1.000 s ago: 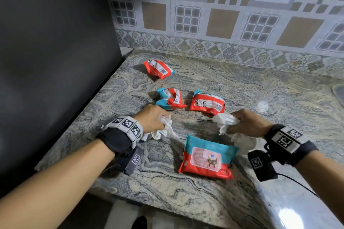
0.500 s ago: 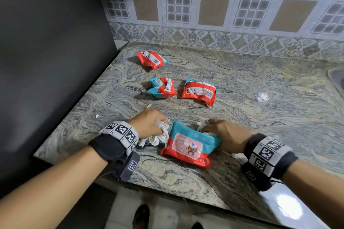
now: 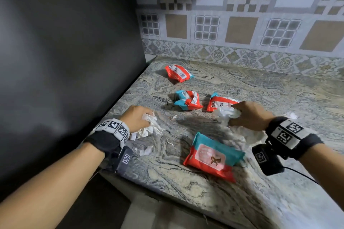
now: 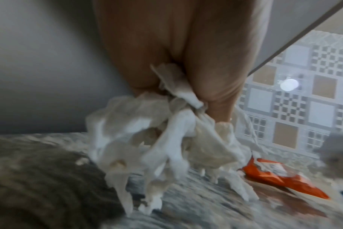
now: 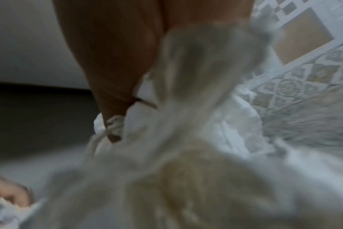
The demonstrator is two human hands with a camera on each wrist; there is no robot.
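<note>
My left hand (image 3: 138,120) grips a crumpled, shredded white wipe (image 3: 149,128) low over the marble counter (image 3: 279,98) near its left edge; the left wrist view shows the wipe (image 4: 166,139) bunched in my curled fingers (image 4: 215,77) with its tatters trailing to the stone. My right hand (image 3: 247,117) clutches a second wadded white wipe (image 3: 229,113), whose loose tail (image 3: 247,135) hangs under the wrist. The right wrist view is blurred, showing only that wipe (image 5: 196,124). A full red and teal wipes pack (image 3: 212,156) lies between and in front of both hands.
Three crumpled red and teal packs lie farther back: one far (image 3: 178,73), one in the middle (image 3: 188,99), one (image 3: 219,104) just beyond my right hand. Torn wipe scraps (image 3: 145,151) dot the counter. A dark panel (image 3: 65,61) walls the left; tiled backsplash (image 3: 242,29) behind.
Both hands moved away from the front edge with their wipes. The right hand left the full pack's side and went back and right, its wipe trailing.
</note>
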